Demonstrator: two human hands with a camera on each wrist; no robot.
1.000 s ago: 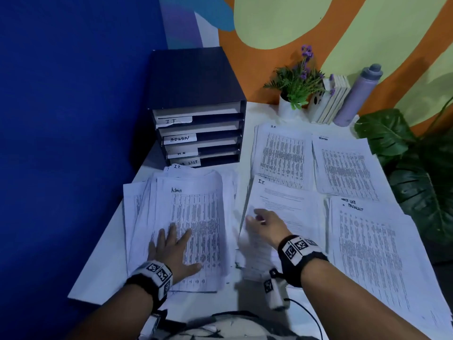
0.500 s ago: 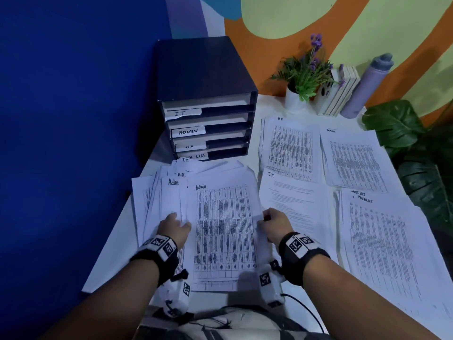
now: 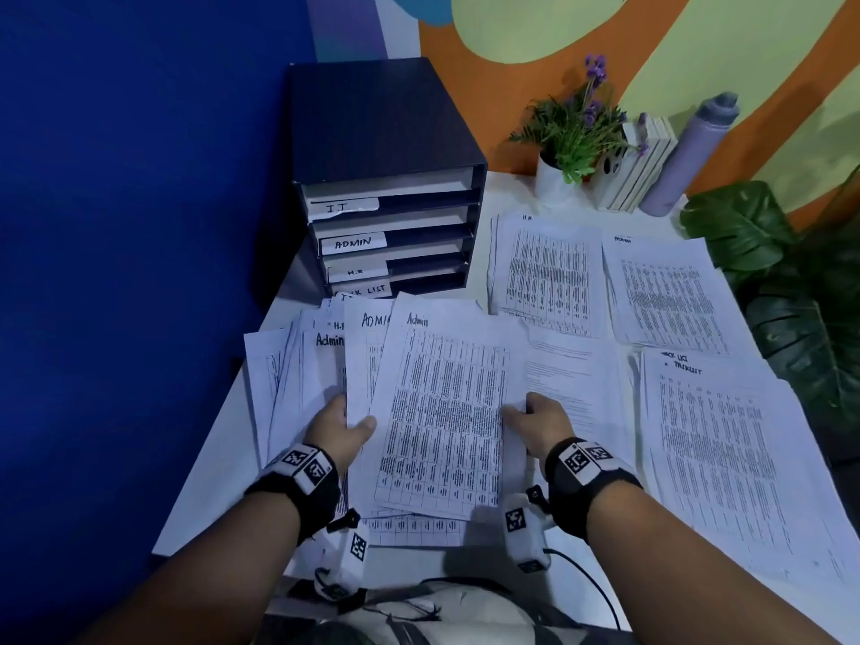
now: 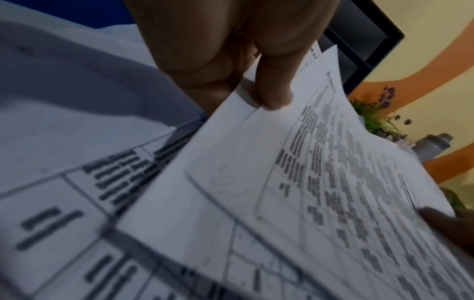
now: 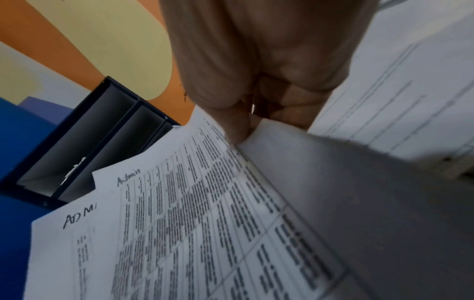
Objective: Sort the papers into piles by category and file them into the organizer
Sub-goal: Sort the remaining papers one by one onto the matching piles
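Note:
A printed sheet headed "Admin" (image 3: 442, 421) is lifted off the fanned unsorted stack (image 3: 298, 379) at the near left of the table. My left hand (image 3: 346, 423) pinches its left edge, thumb on top, as the left wrist view shows (image 4: 271, 95). My right hand (image 3: 530, 418) pinches its right edge (image 5: 236, 130). The dark organizer (image 3: 386, 179) stands behind the stack, its slots labelled IT, ADMIN, H.R and TASK LIST. Sorted piles lie to the right: H.R (image 3: 549, 272), Admin (image 3: 665, 290), IT (image 3: 577, 374) and Task List (image 3: 726, 458).
At the back of the white table (image 3: 218, 467) stand a potted plant with purple flowers (image 3: 572, 132), a few upright books (image 3: 637, 165) and a grey bottle (image 3: 688, 151). Large green leaves (image 3: 800, 290) crowd the right edge. A blue wall (image 3: 139, 225) runs along the left.
Both hands went from lying flat on the papers to pinching the top Admin sheet at its sides. The sheet has lifted and shifted right, uncovering other Admin sheets beneath.

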